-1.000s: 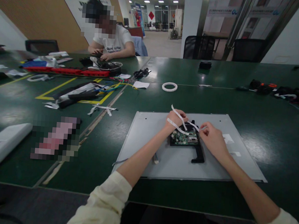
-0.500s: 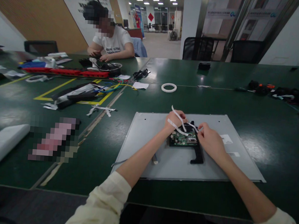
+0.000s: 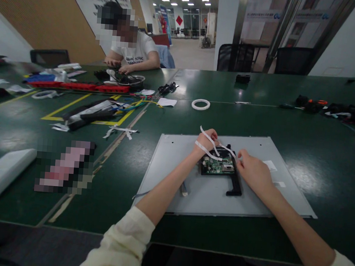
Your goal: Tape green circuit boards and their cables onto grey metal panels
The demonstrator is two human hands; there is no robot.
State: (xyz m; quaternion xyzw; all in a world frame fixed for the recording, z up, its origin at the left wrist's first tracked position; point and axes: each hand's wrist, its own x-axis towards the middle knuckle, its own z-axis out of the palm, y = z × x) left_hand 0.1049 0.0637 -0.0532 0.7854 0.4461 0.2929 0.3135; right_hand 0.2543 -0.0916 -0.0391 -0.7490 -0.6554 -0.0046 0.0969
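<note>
A strip of white tape (image 3: 229,149) stretches between my two hands above a green circuit board (image 3: 216,166). My left hand (image 3: 206,142) is closed at the strip's left end, its fingertips partly hidden. Two more white tape strips (image 3: 207,134) lie across the back of that hand, their ends hanging over the board. At the strip's right end, my right hand (image 3: 253,168) pinches with thumb and forefinger. The board sits in a black bracket (image 3: 235,186) on a flat grey metal panel (image 3: 169,157). A short grey ribbon cable (image 3: 184,189) pokes out beside my left forearm.
A roll of white tape (image 3: 200,105) lies beyond the panel. To the left are tape scraps (image 3: 120,130), a blurred pink item (image 3: 67,165), a white case (image 3: 3,174) and a black pouch with cables (image 3: 90,111). Across the table (image 3: 113,210) sits a person (image 3: 137,50) handling dark parts.
Both hands have moved slightly apart, the left hand a little to the left and the right hand a little rightward and down. The strip between them spans slightly wider.
</note>
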